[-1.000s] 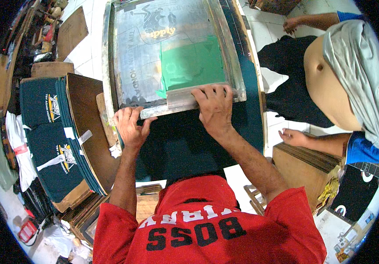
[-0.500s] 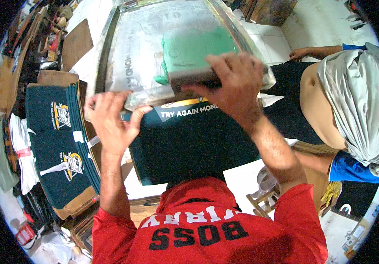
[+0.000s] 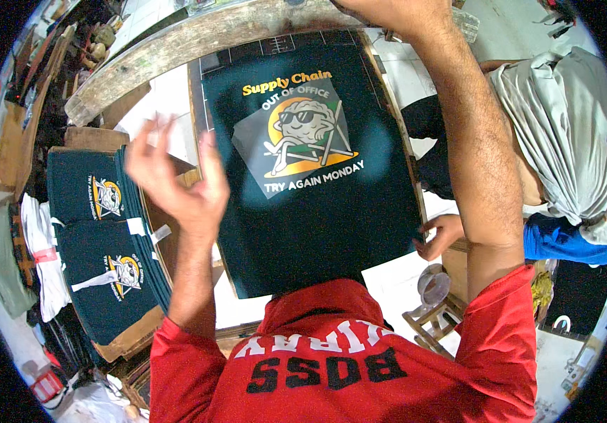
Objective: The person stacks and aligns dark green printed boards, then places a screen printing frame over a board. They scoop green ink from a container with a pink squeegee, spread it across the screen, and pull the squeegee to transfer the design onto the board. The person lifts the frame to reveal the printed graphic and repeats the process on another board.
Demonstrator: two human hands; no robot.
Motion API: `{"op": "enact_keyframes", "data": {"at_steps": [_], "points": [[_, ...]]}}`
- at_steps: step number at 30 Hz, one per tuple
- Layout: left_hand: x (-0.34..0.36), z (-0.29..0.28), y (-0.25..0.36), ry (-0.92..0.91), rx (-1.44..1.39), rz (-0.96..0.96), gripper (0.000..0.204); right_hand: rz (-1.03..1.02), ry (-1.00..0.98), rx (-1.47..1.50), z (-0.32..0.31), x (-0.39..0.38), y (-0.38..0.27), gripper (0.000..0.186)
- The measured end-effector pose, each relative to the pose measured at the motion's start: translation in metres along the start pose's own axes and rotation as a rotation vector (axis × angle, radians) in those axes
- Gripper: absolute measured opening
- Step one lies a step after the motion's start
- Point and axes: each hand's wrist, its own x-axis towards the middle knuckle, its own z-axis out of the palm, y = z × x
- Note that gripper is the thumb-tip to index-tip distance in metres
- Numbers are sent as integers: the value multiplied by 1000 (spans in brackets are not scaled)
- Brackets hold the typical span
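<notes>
A dark green cloth lies on a flat board in front of me. It bears a printed cartoon figure with sunglasses in a deck chair, with lettering above and below, and a greyish see-through patch around it. My left hand hovers left of the board, fingers spread and slightly blurred, holding nothing. At the top edge my right hand reaches over the raised screen printing frame. Its fingers are mostly cut off by the picture edge, so its grip is hidden. The frame's near bar slants across above the cloth.
Another person's hand is at the board's right edge, beside their grey shirt. On the left, printed dark green cloths lie on a stack of boards. A wooden stool stands at lower right.
The screen frame has risen off the cloth and away, uncovering the whole print. My left hand has let go of it; my right hand has moved up and away. The other person's hand has come to the board.
</notes>
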Motion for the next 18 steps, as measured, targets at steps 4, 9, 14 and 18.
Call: {"op": "enact_keyframes", "data": {"at_steps": [4, 9, 14, 18], "points": [[-79, 8, 1, -286, -47, -252, 45, 71, -125, 39, -5, 16, 4, 70], [-140, 2, -7, -424, -51, -416, 42, 149, -250, 29, -7, 50, 12, 74], [-164, -5, -14, -426, -24, -478, 40, 101, -366, 54, -1, 13, 3, 72], [-174, -8, -20, -431, -26, -510, 39, 6, -504, 105, 5, -45, -15, 70]]}}
